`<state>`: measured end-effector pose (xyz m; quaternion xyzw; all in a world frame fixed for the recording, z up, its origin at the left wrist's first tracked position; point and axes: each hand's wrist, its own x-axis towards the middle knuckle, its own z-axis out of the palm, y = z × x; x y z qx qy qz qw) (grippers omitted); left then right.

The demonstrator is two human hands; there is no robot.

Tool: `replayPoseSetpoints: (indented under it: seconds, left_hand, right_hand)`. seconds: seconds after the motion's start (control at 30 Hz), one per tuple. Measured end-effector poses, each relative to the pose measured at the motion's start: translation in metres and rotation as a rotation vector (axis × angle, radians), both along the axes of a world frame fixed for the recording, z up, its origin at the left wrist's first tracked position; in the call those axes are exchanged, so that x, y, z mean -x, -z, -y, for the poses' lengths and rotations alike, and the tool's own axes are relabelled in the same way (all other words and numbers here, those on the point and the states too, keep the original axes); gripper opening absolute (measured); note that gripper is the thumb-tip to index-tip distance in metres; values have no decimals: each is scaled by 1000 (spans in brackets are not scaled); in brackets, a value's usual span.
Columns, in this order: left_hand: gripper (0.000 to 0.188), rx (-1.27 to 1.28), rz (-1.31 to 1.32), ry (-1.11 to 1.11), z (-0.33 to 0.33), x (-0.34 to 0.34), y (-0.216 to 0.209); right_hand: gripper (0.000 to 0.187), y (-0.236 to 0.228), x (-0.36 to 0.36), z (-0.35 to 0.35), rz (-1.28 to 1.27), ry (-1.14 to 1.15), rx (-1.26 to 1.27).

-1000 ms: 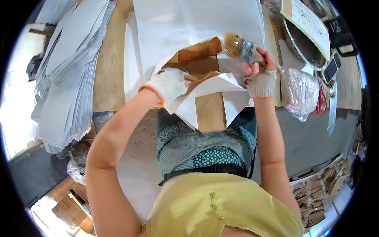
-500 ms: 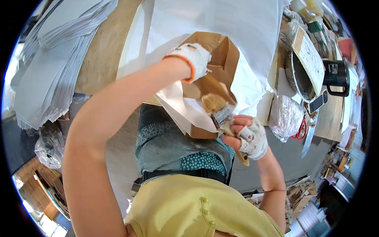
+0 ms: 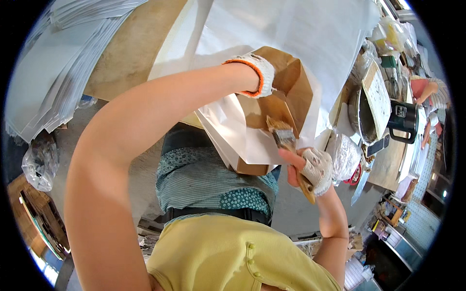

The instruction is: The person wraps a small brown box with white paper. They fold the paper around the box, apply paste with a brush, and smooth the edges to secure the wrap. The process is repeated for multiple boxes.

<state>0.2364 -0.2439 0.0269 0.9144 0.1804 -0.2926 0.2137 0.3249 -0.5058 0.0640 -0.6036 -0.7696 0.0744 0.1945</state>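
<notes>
My right hand [image 3: 318, 170], in a worn white glove with bare fingertips, grips a flat paintbrush [image 3: 285, 136] by its wooden handle. The tan bristles point up and left over the opening of a large paper bag [image 3: 228, 128], white outside and brown inside. Whether they touch the paper I cannot tell. My left hand [image 3: 257, 76], in a white glove with an orange cuff, rests at the far left part of that opening. Its fingers are hidden, so their grip does not show.
Stacked white paper sheets [image 3: 63, 63] lie on the left of the table. White paper [image 3: 291, 29] spreads beyond the bag. To the right are a round pan [image 3: 358, 114] under a board, a dark mug [image 3: 404, 119], a phone [image 3: 378, 145] and red-handled scissors [image 3: 357, 174]. Another person [image 3: 429, 92] is farther right.
The brush has swung more upright, its bristles moving right and its ferrule now plainly visible. My left hand and the bag appear farther right as the whole view has shifted.
</notes>
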Motion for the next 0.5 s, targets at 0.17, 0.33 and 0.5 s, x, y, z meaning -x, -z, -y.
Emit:
replayPoseSetpoints:
  seconds: [0.17,0.33,0.5]
  left_hand:
    - [36,15,37,-78,0,8,11]
    - [38,46,-23,-217,8,9,-6]
    - [34,-5,-26,-138,9,11,-3]
  right_hand:
    - [46,11,29,-73,-177,-22,31]
    - [33,16,17,-73,-61,57,104]
    - [21,-10,21,-48,179,384,331]
